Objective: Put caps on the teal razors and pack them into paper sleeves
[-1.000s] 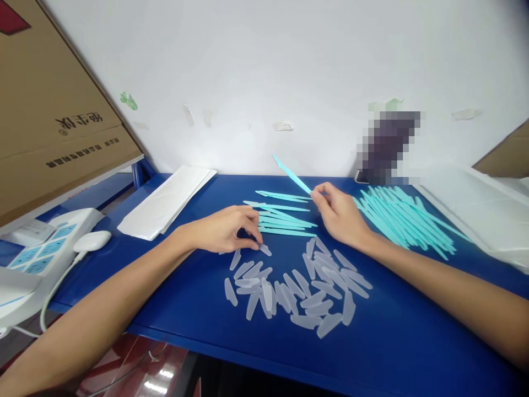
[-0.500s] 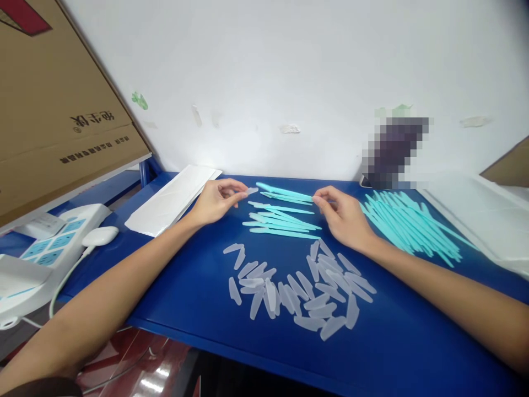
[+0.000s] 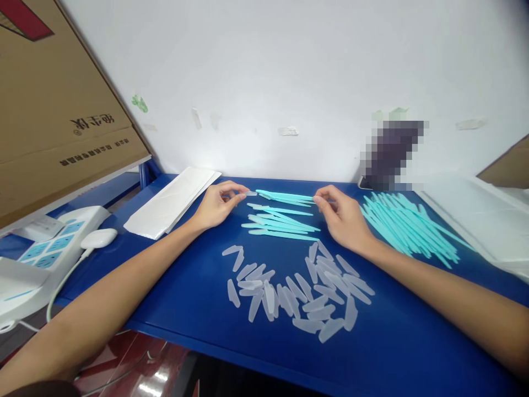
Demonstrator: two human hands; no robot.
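My left hand pinches a small translucent blade cap between thumb and fingertips. Between the fingers of my right hand is the handle end of a turquoise eyebrow razor. Its head points left at the cap, with a narrow gap seeming to part them. Just below, several more turquoise razors lie in a loose row. Nearer to me, many loose translucent caps are spread in a curved heap on the blue table.
Right of my right hand lies a pile of turquoise razors, beside a clear plastic tray. A phone-like pixelated object leans on the wall. White flat packets, a power strip and a cardboard box are at left.
The razor in my right hand has levelled out, its head dropping slightly. The cap in my left hand has also levelled and now lines up with the razor's head.
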